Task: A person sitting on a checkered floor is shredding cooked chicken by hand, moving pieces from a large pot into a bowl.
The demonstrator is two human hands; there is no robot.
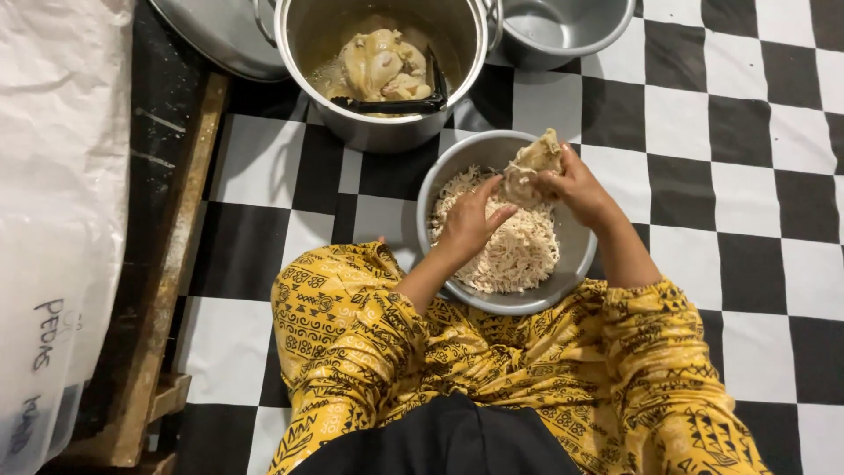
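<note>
Hands: your left hand (470, 220) and right hand (576, 186) both grip the chicken (534, 165)
Risk: shreds may miss the bowl (440, 189) if you drift

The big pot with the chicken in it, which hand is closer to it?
The right hand, just barely. It holds a chicken piece over the bowl's far side, toward the big pot. The left hand sits lower, over the shredded meat, pinching the same piece.

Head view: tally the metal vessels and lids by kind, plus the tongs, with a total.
Metal pots: 2, the large pot with cooked chicken and the empty pot
Metal bowls: 1, the bowl of shredded chicken
Lids: 1, the lid
Black tongs: 1, the tongs
Total: 5
</note>
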